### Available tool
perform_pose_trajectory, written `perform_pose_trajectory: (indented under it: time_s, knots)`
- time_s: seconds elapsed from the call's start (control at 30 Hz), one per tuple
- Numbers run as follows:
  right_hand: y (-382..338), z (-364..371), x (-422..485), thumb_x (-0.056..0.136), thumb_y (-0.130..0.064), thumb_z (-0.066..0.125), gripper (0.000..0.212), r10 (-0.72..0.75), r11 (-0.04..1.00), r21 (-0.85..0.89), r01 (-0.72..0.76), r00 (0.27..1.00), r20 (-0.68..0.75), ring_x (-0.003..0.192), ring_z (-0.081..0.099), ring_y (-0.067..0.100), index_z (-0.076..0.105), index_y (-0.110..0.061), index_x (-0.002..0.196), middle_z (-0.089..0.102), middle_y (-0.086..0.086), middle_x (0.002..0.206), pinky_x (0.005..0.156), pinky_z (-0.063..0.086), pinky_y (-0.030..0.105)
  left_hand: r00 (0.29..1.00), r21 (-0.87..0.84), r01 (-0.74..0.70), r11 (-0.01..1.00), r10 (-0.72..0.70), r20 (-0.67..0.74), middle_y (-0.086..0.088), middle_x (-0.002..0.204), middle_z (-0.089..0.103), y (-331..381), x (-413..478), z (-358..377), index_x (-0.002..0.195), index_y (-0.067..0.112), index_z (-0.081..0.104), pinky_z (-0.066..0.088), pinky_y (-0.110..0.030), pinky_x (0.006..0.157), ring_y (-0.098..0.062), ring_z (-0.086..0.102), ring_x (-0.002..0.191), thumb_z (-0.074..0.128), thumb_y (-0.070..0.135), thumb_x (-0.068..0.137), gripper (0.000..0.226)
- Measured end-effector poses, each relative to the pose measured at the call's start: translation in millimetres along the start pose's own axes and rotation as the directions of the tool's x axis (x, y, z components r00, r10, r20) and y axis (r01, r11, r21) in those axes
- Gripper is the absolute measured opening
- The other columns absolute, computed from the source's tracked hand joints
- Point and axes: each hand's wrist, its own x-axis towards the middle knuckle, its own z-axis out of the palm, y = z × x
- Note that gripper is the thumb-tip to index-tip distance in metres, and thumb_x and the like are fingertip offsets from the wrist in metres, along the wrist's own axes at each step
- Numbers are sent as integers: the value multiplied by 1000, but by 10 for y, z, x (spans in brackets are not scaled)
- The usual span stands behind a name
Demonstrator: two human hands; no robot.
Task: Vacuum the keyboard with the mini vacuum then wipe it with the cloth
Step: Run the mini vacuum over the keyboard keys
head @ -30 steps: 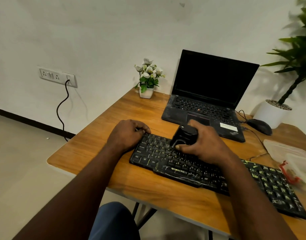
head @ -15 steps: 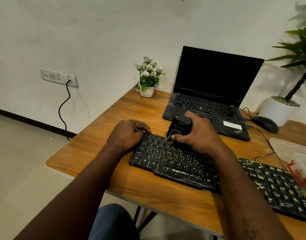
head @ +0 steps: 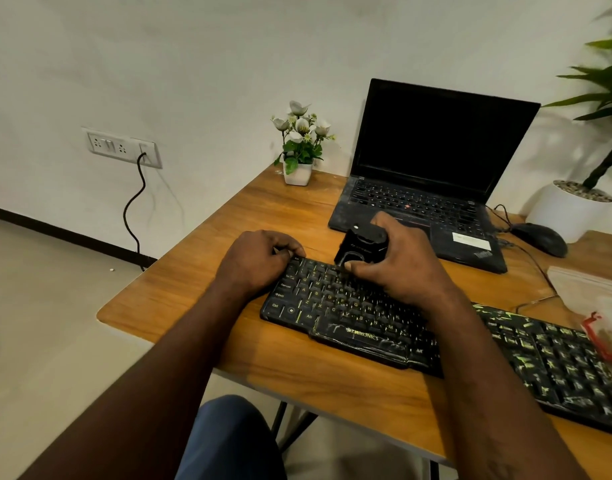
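A long black keyboard point(head: 349, 317) with yellow-green lettering lies across the wooden desk point(head: 200, 271). My right hand point(head: 398, 265) grips a small black mini vacuum point(head: 360, 245) that stands on the keys at the keyboard's upper left, near the top row. My left hand point(head: 259, 259) rests curled on the keyboard's far left corner, fingers pressed on its edge. No cloth can be made out for certain.
An open black laptop point(head: 432, 174) stands just behind the vacuum. A small flower pot point(head: 299, 171) is at the back left, a black mouse point(head: 540, 239) and a large white planter point(head: 567, 213) at the back right. A clear plastic bag point(head: 595, 292) lies at the right edge.
My right hand has slid the mini vacuum leftward and toward the keyboard's top row. My left hand has stayed on the left corner.
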Motion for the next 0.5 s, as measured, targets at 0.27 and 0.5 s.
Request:
perform_pose_trajectory:
  time_s: [0.27, 0.5]
  knots:
    - [-32, -21, -28, 73, -18, 91, 47, -18, 999, 39, 15, 997, 78, 85, 71, 8, 54, -30, 99, 70, -6, 96, 71, 62, 28, 1000, 6, 25, 1000, -25, -6, 18, 92, 75, 28, -15, 7, 84, 38, 79, 59, -38, 82, -1, 67, 86, 59, 16, 95, 31]
    - [-39, 80, -3, 75, -21, 90, 48, -63, 998, -6, 63, 995, 73, 88, 69, 9, 52, -28, 104, 66, -9, 100, 68, 60, 24, 999, 10, 40, 999, -40, -2, 16, 92, 75, 34, -41, 1, 85, 38, 79, 60, -41, 80, -4, 69, 85, 59, 18, 95, 30]
